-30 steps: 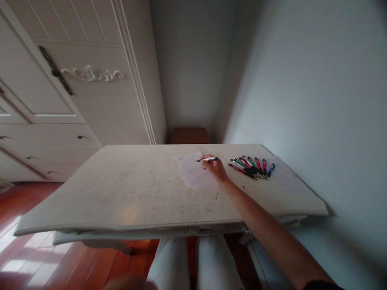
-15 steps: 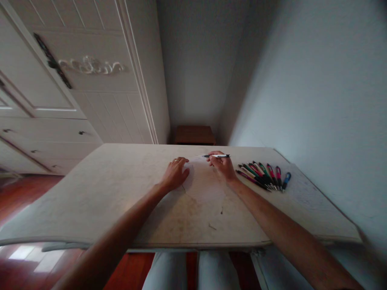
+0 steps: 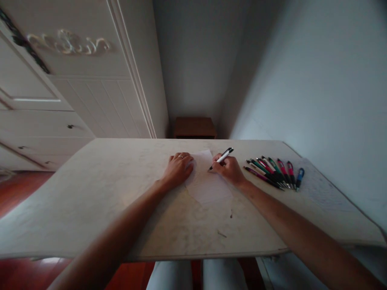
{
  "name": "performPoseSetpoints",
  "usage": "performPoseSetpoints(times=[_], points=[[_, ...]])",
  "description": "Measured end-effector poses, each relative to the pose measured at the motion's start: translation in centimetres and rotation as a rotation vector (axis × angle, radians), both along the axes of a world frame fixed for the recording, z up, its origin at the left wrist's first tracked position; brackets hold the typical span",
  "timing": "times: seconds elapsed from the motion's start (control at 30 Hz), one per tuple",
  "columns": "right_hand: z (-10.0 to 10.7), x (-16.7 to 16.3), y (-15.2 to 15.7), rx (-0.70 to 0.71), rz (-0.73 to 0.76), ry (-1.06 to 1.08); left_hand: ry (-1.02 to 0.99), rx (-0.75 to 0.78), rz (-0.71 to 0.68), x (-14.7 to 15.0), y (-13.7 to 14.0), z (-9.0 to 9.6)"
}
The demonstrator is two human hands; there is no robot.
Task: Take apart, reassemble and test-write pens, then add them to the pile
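Observation:
A white pen [image 3: 223, 156] with a black tip and clip is pinched in my right hand [image 3: 231, 168]. Its tip points down and left at a sheet of white paper [image 3: 208, 189]; whether it touches the sheet I cannot tell. My left hand [image 3: 179, 168], with a ring on one finger, lies flat with fingers stretched out on the paper's left edge. To the right of my right hand, several pens [image 3: 269, 171] in different colours lie fanned out. A blue pen [image 3: 300, 179] is at the right end of that row.
The pale, stained table [image 3: 121, 193] bears a second, written-on sheet [image 3: 326, 187] at its right edge. Small dark bits [image 3: 222, 234] lie near the front. A white cabinet [image 3: 81, 125] stands left, a bluish wall [image 3: 317, 80] right, and a brown wooden piece [image 3: 195, 127] behind.
The pen in my right hand has gone from lying nearly level to slanting, its tip now lower over the paper. My left hand stays on the sheet. The whole view has shifted slightly.

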State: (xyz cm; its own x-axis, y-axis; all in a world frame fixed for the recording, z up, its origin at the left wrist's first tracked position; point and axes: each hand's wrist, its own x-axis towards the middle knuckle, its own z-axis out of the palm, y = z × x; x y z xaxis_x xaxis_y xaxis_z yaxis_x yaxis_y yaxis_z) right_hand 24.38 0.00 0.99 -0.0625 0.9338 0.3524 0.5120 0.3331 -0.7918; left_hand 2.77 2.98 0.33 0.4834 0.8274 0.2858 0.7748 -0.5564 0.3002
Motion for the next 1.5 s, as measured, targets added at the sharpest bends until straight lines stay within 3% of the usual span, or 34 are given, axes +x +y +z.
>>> performPoseSetpoints(times=[1.0, 1.5], points=[[-0.4, 0.4, -0.8, 0.037, 0.245, -0.059, 0.043, -0.005, -0.021, -0.2, 0.1, 0.3], [0.7, 1.2, -0.4, 0.028, 0.005, -0.118, 0.042, 0.001, -0.032, -0.3, 0.2, 0.1]])
